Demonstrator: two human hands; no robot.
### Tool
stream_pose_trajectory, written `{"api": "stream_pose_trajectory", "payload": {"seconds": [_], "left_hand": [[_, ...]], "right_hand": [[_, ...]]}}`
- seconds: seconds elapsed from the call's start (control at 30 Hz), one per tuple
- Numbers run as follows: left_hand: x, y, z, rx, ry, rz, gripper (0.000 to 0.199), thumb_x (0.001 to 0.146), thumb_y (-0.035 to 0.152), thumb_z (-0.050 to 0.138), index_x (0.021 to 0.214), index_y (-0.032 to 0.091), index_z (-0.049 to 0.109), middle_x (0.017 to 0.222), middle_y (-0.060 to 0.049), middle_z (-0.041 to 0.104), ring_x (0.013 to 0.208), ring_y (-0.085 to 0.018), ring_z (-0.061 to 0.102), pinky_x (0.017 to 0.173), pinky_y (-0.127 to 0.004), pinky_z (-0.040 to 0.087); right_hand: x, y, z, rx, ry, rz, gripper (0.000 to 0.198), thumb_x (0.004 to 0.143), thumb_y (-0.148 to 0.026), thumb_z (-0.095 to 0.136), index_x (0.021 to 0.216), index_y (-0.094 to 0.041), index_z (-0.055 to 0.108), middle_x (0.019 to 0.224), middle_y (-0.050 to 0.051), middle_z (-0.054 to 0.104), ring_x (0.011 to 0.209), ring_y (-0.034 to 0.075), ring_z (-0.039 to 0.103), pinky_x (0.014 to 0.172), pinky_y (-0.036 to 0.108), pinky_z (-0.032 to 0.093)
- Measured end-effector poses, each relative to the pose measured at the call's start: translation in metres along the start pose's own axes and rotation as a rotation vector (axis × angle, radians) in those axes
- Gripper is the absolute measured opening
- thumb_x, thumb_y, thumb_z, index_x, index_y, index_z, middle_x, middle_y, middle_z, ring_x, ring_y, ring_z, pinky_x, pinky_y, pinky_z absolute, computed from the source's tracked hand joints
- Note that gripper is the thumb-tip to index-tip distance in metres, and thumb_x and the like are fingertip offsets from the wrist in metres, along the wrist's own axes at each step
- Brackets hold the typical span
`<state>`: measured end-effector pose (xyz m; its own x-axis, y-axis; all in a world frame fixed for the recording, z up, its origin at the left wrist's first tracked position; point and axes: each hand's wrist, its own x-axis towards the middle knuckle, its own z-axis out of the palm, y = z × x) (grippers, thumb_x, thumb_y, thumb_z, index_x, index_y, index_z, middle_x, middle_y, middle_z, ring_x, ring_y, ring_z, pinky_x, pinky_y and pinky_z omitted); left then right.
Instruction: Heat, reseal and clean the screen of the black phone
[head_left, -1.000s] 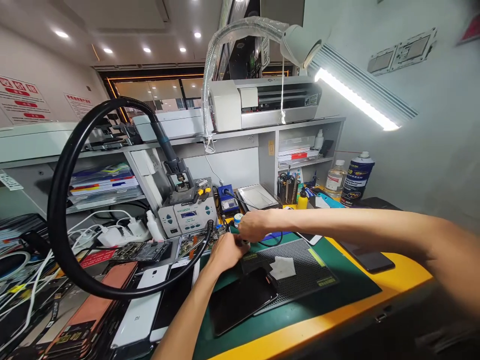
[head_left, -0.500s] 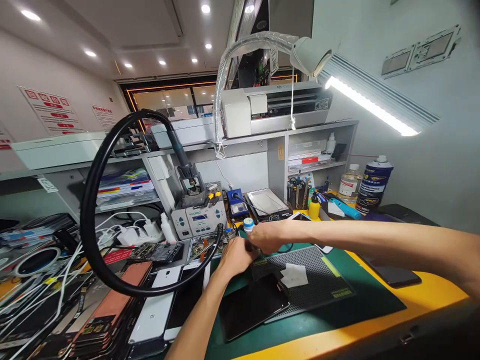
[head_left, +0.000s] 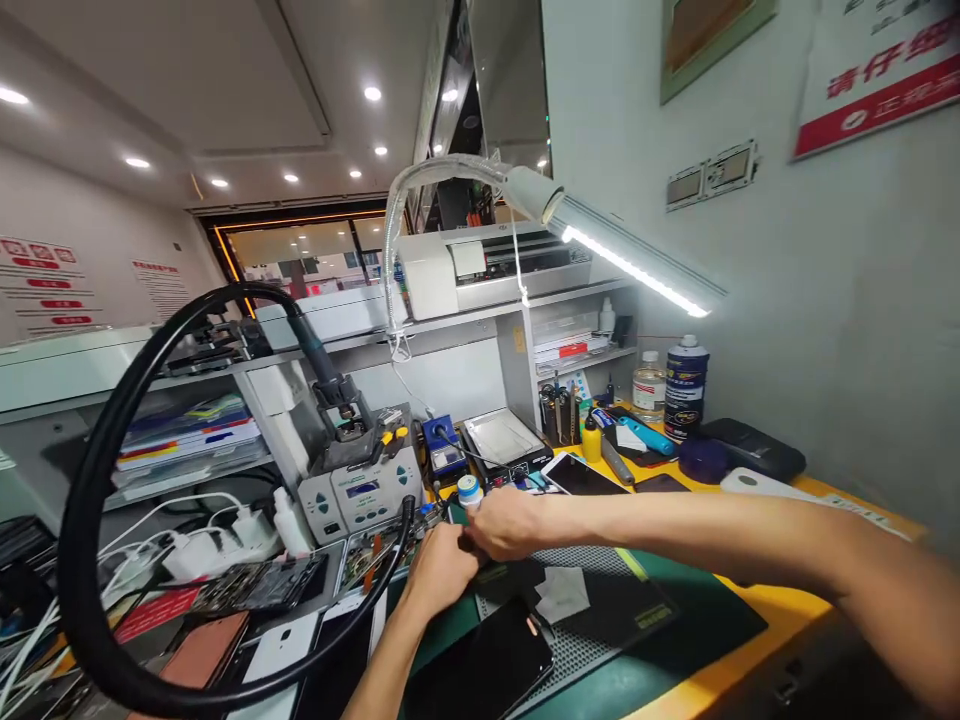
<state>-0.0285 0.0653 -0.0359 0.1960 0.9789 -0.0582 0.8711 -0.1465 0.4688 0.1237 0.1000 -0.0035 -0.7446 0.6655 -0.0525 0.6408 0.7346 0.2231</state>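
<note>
My left hand [head_left: 439, 565] and my right hand [head_left: 510, 522] meet above the back edge of the green mat [head_left: 724, 605]. Both have curled fingers, and whatever sits between them is hidden. Just behind the right hand stands a small jar [head_left: 469, 489] with a blue and white lid. Closer to me, a black phone [head_left: 476, 665] lies on a grey perforated pad [head_left: 581, 655], tilted at an angle. A crumpled white wipe [head_left: 562, 594] rests on the pad beside the phone.
A hot-air rework station [head_left: 364, 492] stands left, its thick black hose [head_left: 82, 480] looping in front. Phones and boards crowd the left side. A lit lamp [head_left: 637, 270] hangs overhead. A yellow bottle [head_left: 591, 440] and a spray can [head_left: 685, 385] stand at the back right.
The view has swung right and tilted up, so everything sits further left and lower. My hands keep nearly the same pose together beside the jar.
</note>
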Motion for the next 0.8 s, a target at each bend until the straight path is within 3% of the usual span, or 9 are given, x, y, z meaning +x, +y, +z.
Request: {"api": "stream_pose_trajectory", "payload": {"seconds": [0.2,0.33,0.43,0.57,0.63,0.7,0.77,0.8], "left_hand": [[0.000,-0.008,-0.003,-0.046,0.021,0.000,0.031,0.096,0.040,0.063,0.115,0.016,0.065,0.114,-0.007,0.068,0.097,-0.021,0.067,0.084,-0.041,0.058],[-0.001,-0.009,-0.005,-0.145,-0.046,0.096,0.030,0.094,0.041,0.064,0.108,0.014,0.066,0.104,-0.004,0.069,0.089,-0.020,0.068,0.079,-0.038,0.058],[0.001,-0.007,0.000,-0.220,-0.023,0.149,0.030,0.094,0.044,0.063,0.097,0.014,0.067,0.092,-0.002,0.069,0.083,-0.019,0.067,0.076,-0.036,0.057],[0.004,-0.003,0.000,-0.317,0.041,0.185,0.048,0.083,0.061,0.067,0.093,0.014,0.069,0.072,0.002,0.061,0.069,-0.016,0.060,0.065,-0.029,0.049],[0.002,-0.005,-0.009,-0.368,0.071,0.175,0.071,0.070,0.073,0.069,0.109,0.013,0.068,0.063,0.005,0.056,0.058,-0.015,0.055,0.056,-0.027,0.044],[-0.002,-0.016,-0.023,-0.413,0.119,0.135,0.087,0.068,0.079,0.065,0.126,0.014,0.059,0.063,0.006,0.055,0.052,-0.015,0.053,0.051,-0.027,0.044],[-0.008,-0.040,-0.039,-0.454,0.199,0.077,0.079,0.077,0.074,0.061,0.134,0.020,0.053,0.073,0.003,0.064,0.068,-0.019,0.067,0.061,-0.027,0.052],[-0.011,-0.055,-0.047,-0.500,0.272,0.044,0.075,0.075,0.072,0.065,0.132,0.024,0.056,0.080,0.002,0.070,0.079,-0.022,0.072,0.069,-0.027,0.056]], "right_hand": [[-0.006,-0.007,-0.004,0.099,-0.053,0.156,0.034,0.098,-0.035,0.063,0.125,-0.015,0.062,0.123,0.010,0.065,0.103,0.023,0.067,0.087,0.043,0.058],[-0.011,-0.010,-0.010,0.164,-0.048,0.165,0.032,0.098,-0.035,0.063,0.125,-0.016,0.062,0.122,0.009,0.066,0.102,0.022,0.067,0.086,0.043,0.058],[-0.018,-0.014,-0.016,0.199,-0.035,0.156,0.031,0.099,-0.035,0.063,0.123,-0.016,0.063,0.121,0.009,0.066,0.101,0.022,0.067,0.086,0.043,0.058],[-0.037,-0.014,-0.038,0.263,0.002,0.190,0.030,0.099,-0.035,0.062,0.121,-0.015,0.063,0.118,0.008,0.067,0.098,0.021,0.068,0.085,0.042,0.059],[-0.055,-0.001,-0.057,0.308,0.045,0.235,0.031,0.099,-0.036,0.062,0.122,-0.016,0.063,0.118,0.009,0.067,0.099,0.022,0.068,0.085,0.042,0.058],[-0.082,0.024,-0.077,0.361,0.073,0.320,0.030,0.099,-0.037,0.061,0.121,-0.016,0.064,0.117,0.008,0.067,0.097,0.021,0.068,0.084,0.041,0.059],[-0.113,0.061,-0.092,0.406,0.111,0.436,0.031,0.099,-0.038,0.062,0.121,-0.015,0.064,0.117,0.008,0.067,0.097,0.022,0.068,0.083,0.041,0.059],[-0.128,0.083,-0.097,0.423,0.125,0.503,0.032,0.099,-0.037,0.062,0.122,-0.015,0.063,0.118,0.008,0.067,0.098,0.021,0.068,0.083,0.041,0.059]]}}
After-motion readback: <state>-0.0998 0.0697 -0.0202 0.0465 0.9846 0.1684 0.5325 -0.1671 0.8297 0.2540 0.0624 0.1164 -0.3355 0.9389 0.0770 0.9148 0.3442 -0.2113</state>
